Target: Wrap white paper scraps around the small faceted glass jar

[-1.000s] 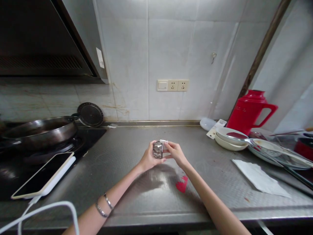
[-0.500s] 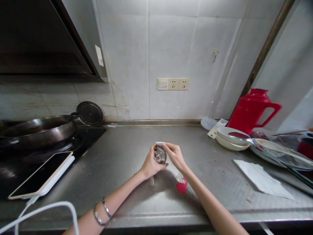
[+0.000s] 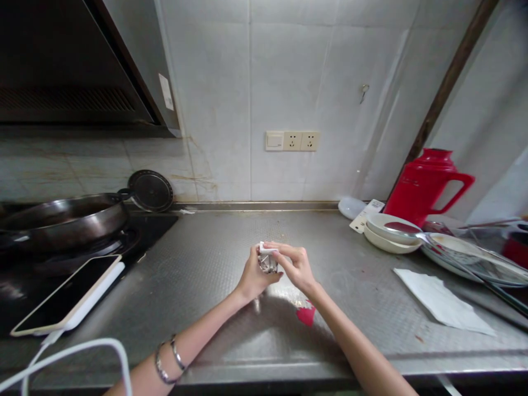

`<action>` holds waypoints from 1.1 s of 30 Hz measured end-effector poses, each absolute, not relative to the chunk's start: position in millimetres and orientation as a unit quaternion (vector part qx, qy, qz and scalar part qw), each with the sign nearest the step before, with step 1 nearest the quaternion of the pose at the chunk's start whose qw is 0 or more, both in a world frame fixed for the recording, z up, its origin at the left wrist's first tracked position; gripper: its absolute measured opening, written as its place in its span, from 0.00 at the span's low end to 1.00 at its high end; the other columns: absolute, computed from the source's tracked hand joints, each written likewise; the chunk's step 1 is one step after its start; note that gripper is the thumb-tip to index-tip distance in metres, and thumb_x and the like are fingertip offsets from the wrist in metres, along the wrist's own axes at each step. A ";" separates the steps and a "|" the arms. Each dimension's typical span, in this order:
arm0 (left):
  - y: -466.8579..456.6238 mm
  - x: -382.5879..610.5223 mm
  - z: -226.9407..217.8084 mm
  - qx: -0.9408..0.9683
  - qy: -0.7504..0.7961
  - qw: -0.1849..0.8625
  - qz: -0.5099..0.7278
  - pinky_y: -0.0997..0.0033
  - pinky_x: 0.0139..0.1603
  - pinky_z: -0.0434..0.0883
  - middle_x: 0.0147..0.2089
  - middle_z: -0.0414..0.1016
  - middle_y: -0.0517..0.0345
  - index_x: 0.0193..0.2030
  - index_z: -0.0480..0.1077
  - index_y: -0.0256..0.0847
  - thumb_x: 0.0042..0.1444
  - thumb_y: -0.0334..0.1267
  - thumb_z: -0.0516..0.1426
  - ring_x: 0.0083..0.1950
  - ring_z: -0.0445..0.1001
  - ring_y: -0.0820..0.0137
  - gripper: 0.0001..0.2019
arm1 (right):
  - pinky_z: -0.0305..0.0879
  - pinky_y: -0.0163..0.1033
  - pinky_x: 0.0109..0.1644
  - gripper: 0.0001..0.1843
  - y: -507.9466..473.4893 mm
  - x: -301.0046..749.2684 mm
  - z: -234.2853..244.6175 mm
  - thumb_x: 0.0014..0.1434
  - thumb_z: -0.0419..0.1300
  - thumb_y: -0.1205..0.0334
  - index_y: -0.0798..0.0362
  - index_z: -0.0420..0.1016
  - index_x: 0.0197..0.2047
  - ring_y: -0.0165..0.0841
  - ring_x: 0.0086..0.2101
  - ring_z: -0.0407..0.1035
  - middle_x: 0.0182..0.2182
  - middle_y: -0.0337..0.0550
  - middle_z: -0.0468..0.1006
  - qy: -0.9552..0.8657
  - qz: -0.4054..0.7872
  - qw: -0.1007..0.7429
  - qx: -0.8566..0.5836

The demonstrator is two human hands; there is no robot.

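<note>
My left hand wraps round a small, shiny, glass-like round thing with light lines across its grey face. Whether it is a cup or a jar I cannot tell. Fingers of my right hand pinch a folded white tissue against its upper edge. Both hands are just above the steel counter. Part of the round thing is hidden behind my fingers and the tissue. Below my right wrist, a red reflection or patch shows on the counter.
To the left, a pan sits on the black stove, with a cabled phone in front. Stacked bowls, plates with utensils and a red thermos jug crowd the right. A white napkin lies on the steel counter.
My right hand has shifted slightly left with its fingers laid more over the top of the round thing. More of the tissue now covers its upper edge.
</note>
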State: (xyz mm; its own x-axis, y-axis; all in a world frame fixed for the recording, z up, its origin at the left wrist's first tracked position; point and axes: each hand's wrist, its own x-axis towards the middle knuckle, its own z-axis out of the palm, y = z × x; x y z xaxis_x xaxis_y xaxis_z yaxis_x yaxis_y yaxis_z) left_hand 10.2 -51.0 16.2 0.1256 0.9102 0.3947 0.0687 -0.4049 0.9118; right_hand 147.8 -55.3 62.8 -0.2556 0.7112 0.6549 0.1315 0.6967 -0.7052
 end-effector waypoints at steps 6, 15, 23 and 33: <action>-60.1 9.7 26.1 0.658 0.408 0.362 0.519 0.61 0.51 0.67 0.48 0.70 0.51 0.53 0.55 0.40 0.36 0.32 0.68 0.48 0.72 0.63 0.37 | 0.67 0.36 0.32 0.22 -42.4 150.6 63.7 0.59 0.55 0.48 0.56 0.79 0.27 0.37 0.29 0.72 0.23 0.40 0.78 -0.644 0.294 0.592 -0.384; -59.2 12.7 22.5 0.648 0.402 0.390 0.517 0.63 0.49 0.68 0.47 0.72 0.52 0.53 0.57 0.39 0.36 0.31 0.67 0.47 0.73 0.64 0.36 | 0.69 0.43 0.48 0.16 -49.6 144.6 58.1 0.61 0.55 0.53 0.51 0.81 0.41 0.42 0.44 0.75 0.43 0.45 0.80 -0.705 0.303 0.536 -0.352; -56.4 13.9 20.5 0.611 0.402 0.410 0.545 0.62 0.50 0.68 0.49 0.72 0.51 0.53 0.58 0.39 0.37 0.31 0.67 0.48 0.72 0.63 0.35 | 0.68 0.47 0.53 0.15 -53.2 152.3 64.4 0.60 0.56 0.53 0.48 0.82 0.40 0.42 0.46 0.74 0.41 0.44 0.81 -0.722 0.316 0.540 -0.295; -52.3 12.2 22.2 0.610 0.441 0.382 0.536 0.64 0.47 0.69 0.44 0.73 0.52 0.49 0.58 0.38 0.34 0.32 0.68 0.44 0.74 0.64 0.35 | 0.72 0.43 0.47 0.14 -46.7 145.6 63.0 0.62 0.55 0.56 0.48 0.81 0.42 0.41 0.42 0.76 0.42 0.44 0.81 -0.711 0.194 0.576 -0.354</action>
State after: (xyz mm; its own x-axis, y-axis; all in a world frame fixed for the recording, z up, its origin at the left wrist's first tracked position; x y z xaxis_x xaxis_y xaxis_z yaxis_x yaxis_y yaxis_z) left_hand 12.2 -52.3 22.2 0.0373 0.9479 0.3165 0.1292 -0.3186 0.9390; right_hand 145.6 -46.7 63.0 -0.0858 0.7266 0.6817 0.2791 0.6744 -0.6836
